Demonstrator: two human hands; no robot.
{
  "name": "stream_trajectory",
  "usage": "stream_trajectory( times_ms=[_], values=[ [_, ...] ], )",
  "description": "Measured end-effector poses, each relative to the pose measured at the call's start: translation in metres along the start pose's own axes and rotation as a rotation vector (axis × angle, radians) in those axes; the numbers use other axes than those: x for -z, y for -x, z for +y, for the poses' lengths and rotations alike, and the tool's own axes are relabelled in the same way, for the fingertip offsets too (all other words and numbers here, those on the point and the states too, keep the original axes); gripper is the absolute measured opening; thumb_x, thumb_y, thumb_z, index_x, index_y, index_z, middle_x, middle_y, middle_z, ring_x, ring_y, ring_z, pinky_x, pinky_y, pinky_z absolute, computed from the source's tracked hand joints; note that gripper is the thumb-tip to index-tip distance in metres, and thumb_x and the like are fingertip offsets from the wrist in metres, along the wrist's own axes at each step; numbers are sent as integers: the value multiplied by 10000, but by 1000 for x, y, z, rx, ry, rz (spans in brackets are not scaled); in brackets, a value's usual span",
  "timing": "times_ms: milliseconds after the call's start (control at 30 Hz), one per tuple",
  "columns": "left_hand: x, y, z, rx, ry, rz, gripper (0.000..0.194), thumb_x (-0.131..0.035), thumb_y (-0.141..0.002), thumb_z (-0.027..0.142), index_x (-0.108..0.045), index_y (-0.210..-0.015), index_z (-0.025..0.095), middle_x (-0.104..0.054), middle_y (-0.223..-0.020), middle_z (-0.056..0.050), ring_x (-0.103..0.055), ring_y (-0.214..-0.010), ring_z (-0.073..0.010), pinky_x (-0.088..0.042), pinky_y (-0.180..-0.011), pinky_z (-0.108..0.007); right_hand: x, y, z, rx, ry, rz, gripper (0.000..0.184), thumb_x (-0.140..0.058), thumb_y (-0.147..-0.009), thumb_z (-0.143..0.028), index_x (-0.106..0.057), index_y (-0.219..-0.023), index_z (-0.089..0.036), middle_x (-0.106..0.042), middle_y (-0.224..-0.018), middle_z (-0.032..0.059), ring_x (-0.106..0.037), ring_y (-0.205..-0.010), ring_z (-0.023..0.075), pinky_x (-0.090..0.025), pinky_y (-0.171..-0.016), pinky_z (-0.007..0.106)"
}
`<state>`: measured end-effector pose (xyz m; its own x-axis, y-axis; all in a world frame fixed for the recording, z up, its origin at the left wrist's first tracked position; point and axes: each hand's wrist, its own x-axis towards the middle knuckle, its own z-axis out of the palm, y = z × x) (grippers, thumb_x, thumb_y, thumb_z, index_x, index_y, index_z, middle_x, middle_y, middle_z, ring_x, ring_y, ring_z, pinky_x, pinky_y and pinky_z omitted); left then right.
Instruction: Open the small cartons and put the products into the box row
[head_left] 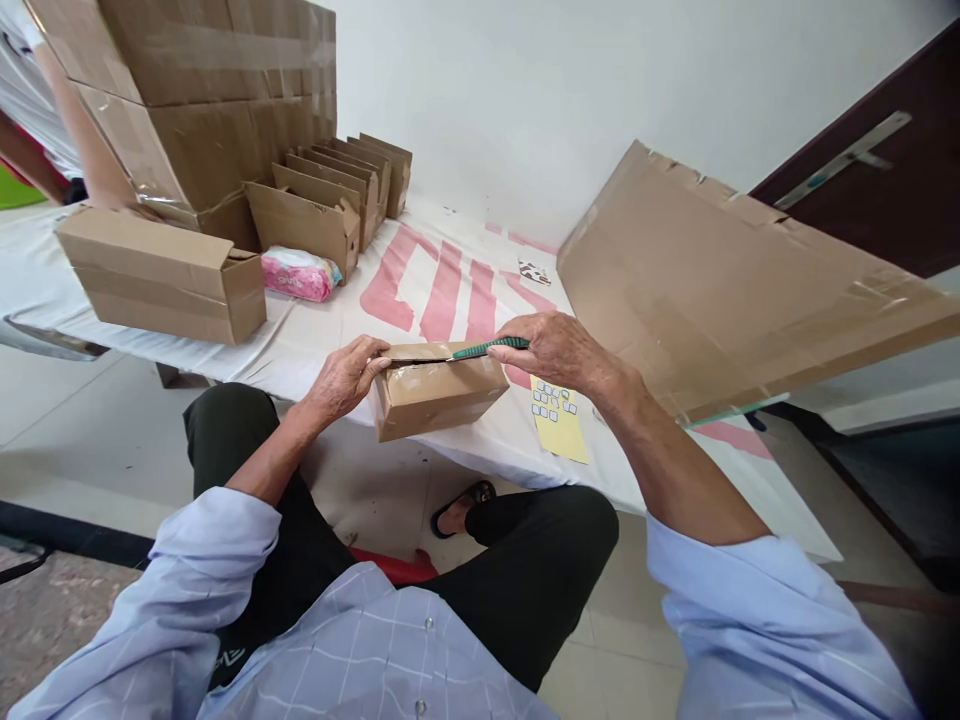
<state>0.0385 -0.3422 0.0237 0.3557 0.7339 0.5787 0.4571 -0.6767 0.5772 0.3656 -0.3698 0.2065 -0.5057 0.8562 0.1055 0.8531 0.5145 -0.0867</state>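
Observation:
A small cardboard box (442, 400) stands at the table's front edge before me, with a dark slit running along its top. My left hand (349, 375) grips the box's left top corner between thumb and fingers. Closed around a green utility knife (491, 347), my right hand (555, 350) is over the box's right end. The knife's tip points left and meets the slit in the top. To the right of the box lies a yellow sheet (561, 425) bearing several small square stickers.
A closed box (172, 270) and a pink soft pack (300, 274) sit on the left. Behind them stand several open boxes (315, 205) and large stacked cartons (210, 120). A big cardboard panel (712, 290) leans at right. Another person's arm (94, 130) shows far left.

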Motion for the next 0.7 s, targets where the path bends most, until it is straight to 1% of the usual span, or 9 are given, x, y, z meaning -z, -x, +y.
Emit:
stream_trajectory(
  times_ms=[100, 233, 333, 433, 533, 600, 700],
  values=[
    [-3, 2, -1, -38, -51, -13, 367, -432, -1154, 454, -676, -1247, 196, -750, -1163, -122, -731, -1074, -253, -581, -923, -352, -1, 4, 7, 14, -8, 4, 265, -635, -1013, -380, -830, -890, -249, -815, -903, 30, -649, -781, 205, -383, -674, 341],
    [-3, 3, 1, -88, -88, -41, 373, -426, -1162, 467, -663, -1271, 200, -748, -1196, -133, -740, -1104, -261, -598, -939, -359, -5, 10, 17, 7, -63, -9, 269, -629, -1021, -401, -847, -973, -251, -834, -984, 41, -687, -848, 212, -427, -714, 333],
    [0, 3, 5, -112, -89, -67, 358, -444, -1161, 461, -661, -1302, 213, -749, -1245, -137, -741, -1161, -266, -608, -986, -373, -11, 15, 21, 10, -115, 7, 275, -621, -1022, -397, -849, -992, -246, -840, -1002, 50, -695, -858, 214, -453, -741, 335],
    [7, 1, 9, -147, -108, -97, 343, -467, -1154, 435, -667, -1327, 216, -741, -1313, -144, -745, -1192, -270, -615, -995, -380, -16, 18, 21, 11, -150, 29, 280, -619, -1026, -392, -849, -982, -240, -838, -986, 51, -705, -850, 215, -464, -743, 336],
    [13, -4, 14, -197, -181, -143, 328, -479, -1144, 402, -680, -1314, 206, -739, -1331, -149, -760, -1147, -265, -618, -941, -362, -18, 20, 21, 1, -163, 42, 272, -639, -1023, -403, -847, -977, -233, -829, -945, 44, -701, -818, 208, -454, -722, 330],
    [15, -8, 17, -208, -258, -172, 328, -457, -1146, 379, -688, -1293, 199, -748, -1283, -149, -767, -1081, -260, -613, -884, -350, -17, 19, 20, -2, -155, 47, 275, -640, -1026, -409, -842, -962, -232, -821, -924, 40, -691, -806, 205, -443, -715, 330],
    [14, -15, 21, -174, -355, -188, 330, -422, -1149, 351, -704, -1228, 199, -750, -1174, -140, -758, -988, -255, -598, -827, -344, -14, 15, 18, 8, -119, 46, 287, -622, -1039, -402, -831, -946, -230, -808, -920, 43, -677, -816, 205, -423, -716, 335]
  ],
)
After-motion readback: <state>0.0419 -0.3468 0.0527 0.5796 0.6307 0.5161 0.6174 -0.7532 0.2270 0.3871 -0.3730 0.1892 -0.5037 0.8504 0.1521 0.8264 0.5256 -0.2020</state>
